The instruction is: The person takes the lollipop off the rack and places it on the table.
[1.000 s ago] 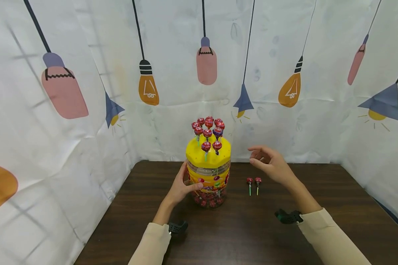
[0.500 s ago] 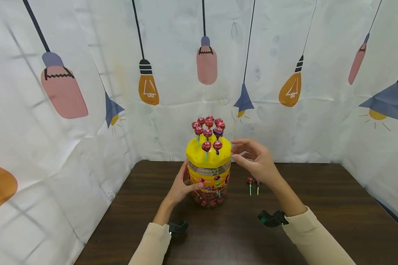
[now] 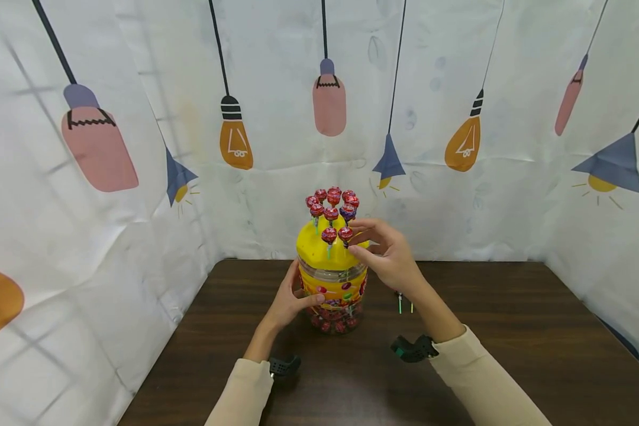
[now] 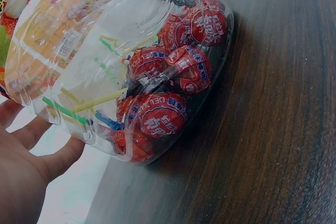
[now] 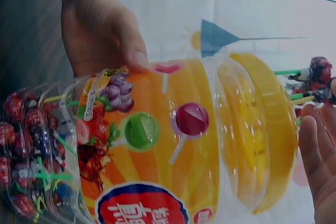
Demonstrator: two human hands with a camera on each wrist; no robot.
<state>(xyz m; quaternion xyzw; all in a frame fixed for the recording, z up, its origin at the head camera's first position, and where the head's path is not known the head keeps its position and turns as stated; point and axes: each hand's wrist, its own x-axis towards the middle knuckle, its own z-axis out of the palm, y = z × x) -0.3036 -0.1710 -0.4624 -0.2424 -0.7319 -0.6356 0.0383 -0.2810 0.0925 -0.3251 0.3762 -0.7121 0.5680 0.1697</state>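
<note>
A clear plastic candy jar (image 3: 334, 288) with a printed orange label stands upright on the table. Its yellow lid (image 3: 310, 247) has several red-wrapped lollipops (image 3: 329, 235) standing in it. My left hand (image 3: 287, 302) grips the jar's left side, thumb across the front. My right hand (image 3: 391, 257) is over the lid's right edge, thumb and fingers beside the front-right lollipop (image 3: 345, 233); whether they touch it is unclear. Inside the jar, more lollipops (image 4: 163, 114) show in the left wrist view. In the right wrist view, the right fingers (image 5: 311, 142) lie near the lid.
Two loose lollipops (image 3: 400, 304) lie on the dark wooden table (image 3: 490, 331) right of the jar, their heads mostly behind my right forearm. A white cloth (image 3: 277, 207) printed with hanging lamps stands behind and at the sides.
My right hand has moved left from above the loose lollipops to the front-right lollipop on the lid. The left hand has kept its grip on the jar.
</note>
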